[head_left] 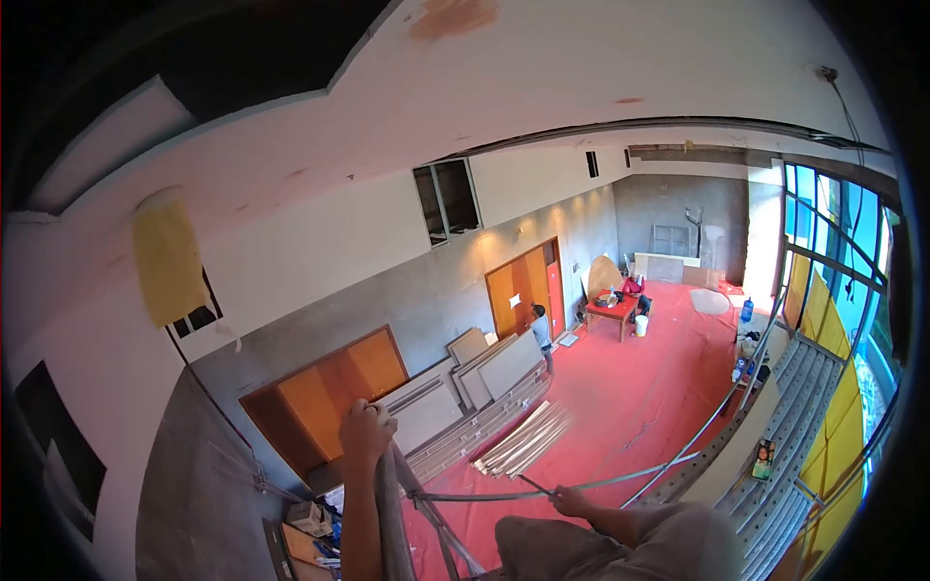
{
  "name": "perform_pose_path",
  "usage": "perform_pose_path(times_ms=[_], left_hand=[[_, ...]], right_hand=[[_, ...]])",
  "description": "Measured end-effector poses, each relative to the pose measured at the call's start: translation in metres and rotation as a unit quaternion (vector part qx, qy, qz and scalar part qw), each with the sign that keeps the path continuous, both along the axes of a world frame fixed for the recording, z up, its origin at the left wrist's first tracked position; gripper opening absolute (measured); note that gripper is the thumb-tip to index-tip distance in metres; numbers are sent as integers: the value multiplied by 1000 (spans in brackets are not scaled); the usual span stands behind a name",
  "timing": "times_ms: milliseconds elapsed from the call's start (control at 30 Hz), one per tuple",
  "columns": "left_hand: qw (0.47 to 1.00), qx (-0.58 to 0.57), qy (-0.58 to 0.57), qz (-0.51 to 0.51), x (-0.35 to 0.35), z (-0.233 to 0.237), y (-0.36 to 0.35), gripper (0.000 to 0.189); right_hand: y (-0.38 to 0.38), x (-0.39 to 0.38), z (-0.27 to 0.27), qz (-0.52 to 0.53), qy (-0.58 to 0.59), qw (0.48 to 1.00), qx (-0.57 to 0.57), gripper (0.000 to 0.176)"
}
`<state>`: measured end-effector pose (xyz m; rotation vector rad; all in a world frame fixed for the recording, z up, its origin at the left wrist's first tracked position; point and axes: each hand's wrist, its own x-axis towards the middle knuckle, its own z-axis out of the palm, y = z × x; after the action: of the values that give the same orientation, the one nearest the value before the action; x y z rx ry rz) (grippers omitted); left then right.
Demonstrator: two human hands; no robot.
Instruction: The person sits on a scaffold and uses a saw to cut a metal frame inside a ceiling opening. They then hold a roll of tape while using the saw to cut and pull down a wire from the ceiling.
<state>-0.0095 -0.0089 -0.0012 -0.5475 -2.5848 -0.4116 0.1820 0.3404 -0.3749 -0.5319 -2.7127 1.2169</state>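
Observation:
My left hand (368,429) is wrapped round the top of a grey metal scaffold post (391,504) at the lower centre-left. Lower and to the right, my right hand (572,502) is closed on the end of a thin dark rod (536,485). The rod points up and left, close to a thin scaffold bar (484,498). My bent knees (552,547) show at the bottom edge, high above the red floor covering (620,416).
Boards (426,416) lean by the wall, with wooden strips (523,441) on the floor. A person (541,329) stands near an orange door (518,290). Perforated metal planks (790,416) and yellow sheeting (841,426) lie right. A red table (614,308) stands farther back.

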Motion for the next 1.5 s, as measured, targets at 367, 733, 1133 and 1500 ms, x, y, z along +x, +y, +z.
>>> perform_pose_path(times_ms=[367, 733, 1133, 1500], left_hand=[[1000, -13, 4, 3, -18, -17, 4, 41], [1000, 28, -7, 11, 6, -14, 3, 31], [999, 31, -15, 13, 12, -6, -3, 33], [1000, 26, 4, 15, 11, -9, -3, 33]], right_hand=[[40, -68, -97, -54, 7, 992, 110, 37], [69, 2, -65, 75, 24, 994, 76, 36], [54, -103, -133, 19, 18, 994, 109, 34], [67, 30, -34, 173, 180, 964, 90, 29]])
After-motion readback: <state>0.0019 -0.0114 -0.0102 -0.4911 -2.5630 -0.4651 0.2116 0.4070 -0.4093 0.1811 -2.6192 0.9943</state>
